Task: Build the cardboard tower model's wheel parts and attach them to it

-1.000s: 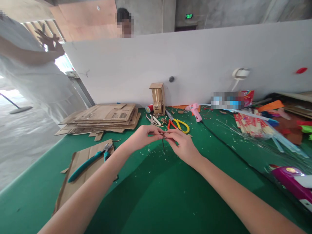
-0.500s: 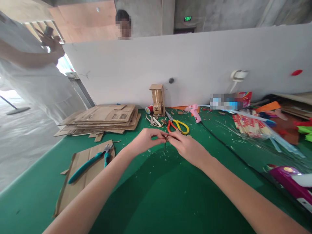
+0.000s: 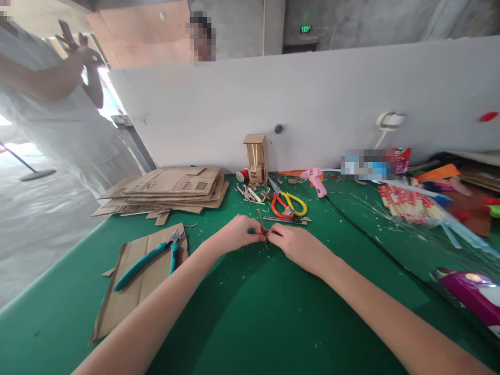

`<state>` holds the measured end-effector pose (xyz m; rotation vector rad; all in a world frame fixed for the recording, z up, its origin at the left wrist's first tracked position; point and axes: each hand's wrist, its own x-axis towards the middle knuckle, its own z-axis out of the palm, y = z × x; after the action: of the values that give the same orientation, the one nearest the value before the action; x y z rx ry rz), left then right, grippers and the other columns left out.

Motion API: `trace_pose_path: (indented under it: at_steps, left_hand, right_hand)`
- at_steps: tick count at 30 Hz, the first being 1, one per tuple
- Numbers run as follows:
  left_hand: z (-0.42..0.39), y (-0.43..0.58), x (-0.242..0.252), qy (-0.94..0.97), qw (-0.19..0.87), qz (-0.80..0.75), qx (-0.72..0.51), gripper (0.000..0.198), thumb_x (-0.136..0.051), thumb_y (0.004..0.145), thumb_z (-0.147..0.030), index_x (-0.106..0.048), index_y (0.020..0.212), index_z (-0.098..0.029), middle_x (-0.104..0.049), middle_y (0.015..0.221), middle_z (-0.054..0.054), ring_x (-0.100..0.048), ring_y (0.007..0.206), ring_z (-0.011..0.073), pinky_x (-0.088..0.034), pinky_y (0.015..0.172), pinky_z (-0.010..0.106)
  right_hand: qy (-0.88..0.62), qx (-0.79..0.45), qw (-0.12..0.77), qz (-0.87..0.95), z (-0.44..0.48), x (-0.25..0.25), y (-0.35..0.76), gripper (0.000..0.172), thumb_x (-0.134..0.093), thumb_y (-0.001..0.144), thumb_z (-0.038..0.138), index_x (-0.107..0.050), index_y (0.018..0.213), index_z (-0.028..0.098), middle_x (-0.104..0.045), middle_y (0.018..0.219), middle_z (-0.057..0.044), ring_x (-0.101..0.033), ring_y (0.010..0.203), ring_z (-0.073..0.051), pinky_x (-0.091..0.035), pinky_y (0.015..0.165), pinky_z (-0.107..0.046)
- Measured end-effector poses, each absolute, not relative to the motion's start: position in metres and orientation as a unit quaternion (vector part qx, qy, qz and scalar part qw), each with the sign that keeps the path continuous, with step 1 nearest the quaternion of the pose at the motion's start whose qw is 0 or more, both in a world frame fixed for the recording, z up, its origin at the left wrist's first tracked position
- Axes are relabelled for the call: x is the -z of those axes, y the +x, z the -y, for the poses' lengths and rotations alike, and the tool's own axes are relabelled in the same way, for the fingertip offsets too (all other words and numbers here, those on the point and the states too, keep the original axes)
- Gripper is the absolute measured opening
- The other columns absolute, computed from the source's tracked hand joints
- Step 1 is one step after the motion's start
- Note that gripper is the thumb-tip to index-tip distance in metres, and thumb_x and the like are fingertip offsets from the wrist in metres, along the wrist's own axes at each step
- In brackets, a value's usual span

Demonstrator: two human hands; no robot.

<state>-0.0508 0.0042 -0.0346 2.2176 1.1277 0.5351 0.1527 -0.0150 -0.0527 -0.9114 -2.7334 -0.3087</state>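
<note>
My left hand [image 3: 242, 232] is closed in a pinch on a thin brown stick-like piece [image 3: 260, 220], whose upper end sticks up above the fingertips. My right hand [image 3: 294, 244] is closed too, its fingertips meeting the left ones at the lower part of the same piece. Exactly what lies between the fingers is partly hidden. Beyond the hands lie a slim cutter-like tool [image 3: 285, 221] and scissors [image 3: 300, 206] with red and yellow handles. Behind these stands a small cardboard structure [image 3: 257, 169] beside a red spool [image 3: 242, 175].
At left, teal-handled pliers [image 3: 146, 263] rest on a cardboard sheet [image 3: 128, 281], with stacked cardboard [image 3: 175, 187] behind. A pink glue gun [image 3: 318, 185] trails a black cable [image 3: 375, 239] to the right. Packaged sticks [image 3: 406, 203] lie at right. A person in white [image 3: 50, 104] stands at left.
Both hands have come down and nearer to me, still together, and the stick-like piece now points upward. The slim tool beyond them has come into view. The person at left has shifted their hands.
</note>
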Motion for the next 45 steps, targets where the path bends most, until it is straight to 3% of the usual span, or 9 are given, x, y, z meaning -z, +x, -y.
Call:
trace_pose_path:
  at_steps: [4,8,15,20,29,36,39,42,45]
  left_hand:
    - [-0.001,-0.048,0.03,0.831,0.286,-0.437,-0.193,0.022,-0.059,0.077,-0.037,-0.067,0.074,-0.017,-0.07,0.079,0.0,-0.061,0.071,0.0157,-0.044,0.065,0.024]
    - [-0.001,-0.044,0.025,0.772,0.286,-0.494,-0.278,0.025,-0.058,0.078,-0.039,-0.065,0.083,-0.016,-0.068,0.077,0.003,-0.062,0.071,0.0166,-0.045,0.062,0.024]
    - [-0.008,-0.04,0.024,0.651,0.451,-0.484,-0.371,0.027,-0.056,0.08,-0.039,-0.064,0.076,-0.014,-0.071,0.073,0.005,-0.065,0.074,0.0175,-0.05,0.072,0.029]
    - [-0.007,-0.037,0.018,0.612,0.479,-0.487,-0.399,0.032,-0.065,0.073,-0.044,-0.065,0.07,-0.013,-0.069,0.066,0.004,-0.063,0.068,0.016,-0.05,0.075,0.031]
    - [-0.006,-0.046,0.002,0.565,0.605,-0.45,-0.335,0.034,-0.072,0.068,-0.045,-0.067,0.075,-0.012,-0.068,0.065,0.004,-0.062,0.066,0.0139,-0.05,0.072,0.028]
    - [-0.005,-0.034,0.001,0.513,0.591,-0.481,-0.395,0.026,-0.071,0.073,-0.035,-0.063,0.07,-0.01,-0.066,0.061,0.004,-0.061,0.059,0.0105,-0.05,0.064,0.022]
    - [-0.01,-0.043,-0.009,0.45,0.635,-0.502,-0.377,0.016,-0.063,0.081,-0.024,-0.061,0.071,-0.011,-0.059,0.051,0.0,-0.06,0.053,0.0102,-0.052,0.062,0.022]
    - [-0.018,-0.065,-0.025,0.403,0.612,-0.5,-0.462,0.017,-0.055,0.086,-0.018,-0.059,0.069,-0.014,-0.049,0.043,-0.006,-0.054,0.045,0.0069,-0.054,0.072,0.025]
    - [-0.021,-0.083,-0.032,0.474,0.524,-0.537,-0.462,0.018,-0.057,0.084,-0.026,-0.062,0.073,-0.013,-0.063,0.058,-0.001,-0.063,0.06,0.0118,-0.053,0.073,0.026]
  right_hand:
    - [-0.293,0.129,0.125,0.939,0.016,0.053,0.153,0.019,-0.046,0.084,0.006,-0.058,0.095,0.016,-0.06,0.094,-0.006,-0.058,0.075,-0.016,-0.043,0.056,-0.026]
    - [-0.267,0.137,0.157,0.941,0.015,0.056,0.154,0.021,-0.045,0.086,0.008,-0.059,0.1,0.015,-0.062,0.097,-0.008,-0.059,0.084,-0.017,-0.047,0.06,-0.026]
    - [-0.266,0.07,0.22,0.936,0.017,0.051,0.149,0.023,-0.039,0.091,0.012,-0.061,0.099,0.017,-0.063,0.094,-0.008,-0.06,0.086,-0.016,-0.049,0.07,-0.027]
    - [-0.259,0.018,0.235,0.937,0.021,0.047,0.145,0.023,-0.039,0.091,0.011,-0.061,0.096,0.016,-0.063,0.091,-0.007,-0.06,0.085,-0.015,-0.048,0.072,-0.028]
    - [-0.24,-0.044,0.238,0.94,0.026,0.043,0.147,0.021,-0.038,0.092,0.01,-0.059,0.093,0.015,-0.063,0.094,-0.006,-0.058,0.087,-0.015,-0.046,0.074,-0.027]
    - [-0.328,-0.113,0.305,0.887,0.032,0.044,0.142,0.016,-0.04,0.093,0.017,-0.056,0.091,0.015,-0.063,0.091,-0.006,-0.059,0.082,-0.015,-0.045,0.069,-0.027]
    - [-0.26,-0.123,0.268,0.919,0.043,0.047,0.133,0.015,-0.043,0.09,0.013,-0.058,0.092,0.017,-0.065,0.091,-0.004,-0.059,0.084,-0.014,-0.045,0.072,-0.026]
    - [-0.153,-0.099,0.22,0.958,0.054,0.054,0.123,0.017,-0.046,0.088,0.009,-0.059,0.096,0.017,-0.066,0.097,-0.005,-0.058,0.09,-0.015,-0.046,0.075,-0.026]
    - [-0.189,-0.106,0.292,0.932,0.054,0.06,0.118,0.018,-0.041,0.092,0.017,-0.057,0.099,0.016,-0.065,0.098,-0.007,-0.058,0.091,-0.015,-0.047,0.077,-0.027]
